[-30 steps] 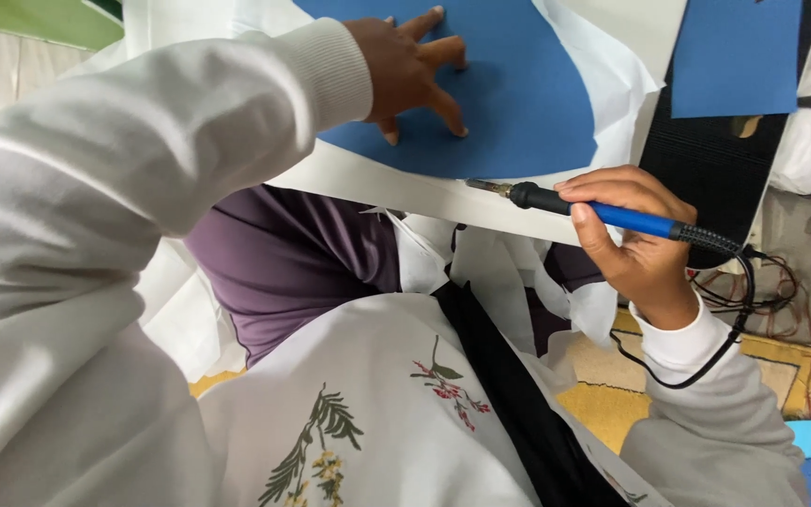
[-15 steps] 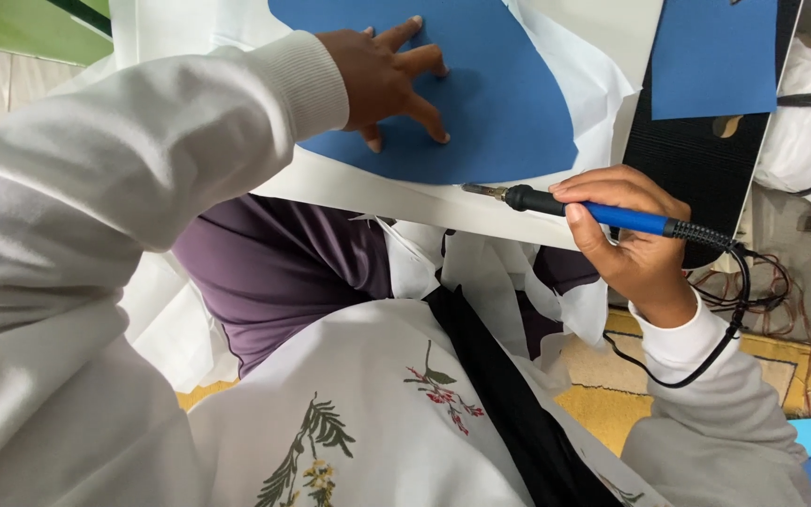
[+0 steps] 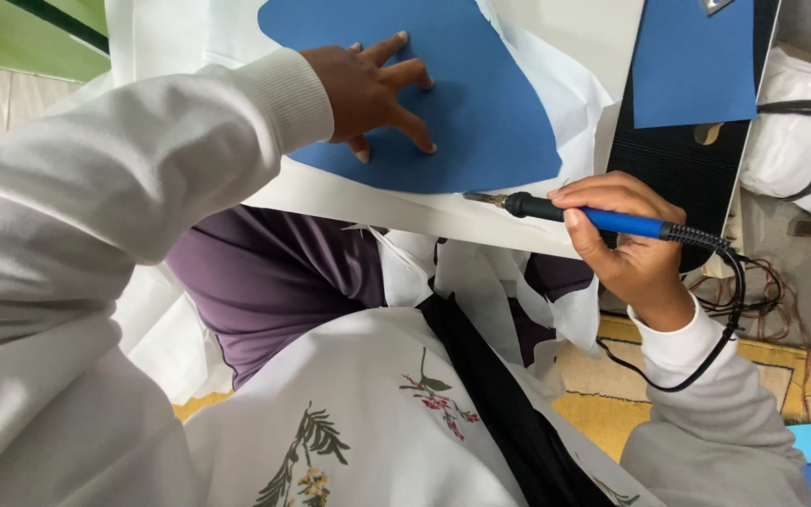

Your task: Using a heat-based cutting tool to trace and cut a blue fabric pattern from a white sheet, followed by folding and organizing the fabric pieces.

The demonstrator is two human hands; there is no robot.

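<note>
My left hand [image 3: 373, 92] lies flat, fingers spread, on a curved blue template [image 3: 490, 103] that rests on white fabric [image 3: 349, 192] over a white board. My right hand [image 3: 626, 249] grips a blue-handled soldering iron [image 3: 603, 218] with a black collar. Its metal tip [image 3: 481, 198] points left and sits on the white fabric just below the template's lower right edge. A black cord [image 3: 696, 366] runs from the handle down around my right wrist.
A blue rectangular sheet [image 3: 692, 61] lies on a black ribbed surface [image 3: 678, 160] at the upper right. White bundled material [image 3: 804, 141] sits at the far right. Loose white fabric strips [image 3: 490, 291] hang over my lap. Thin wires [image 3: 772, 291] tangle on the floor.
The view has shifted slightly; the soldering iron tip has edged leftward along the template's lower edge. My left hand stays pressed on the blue template.
</note>
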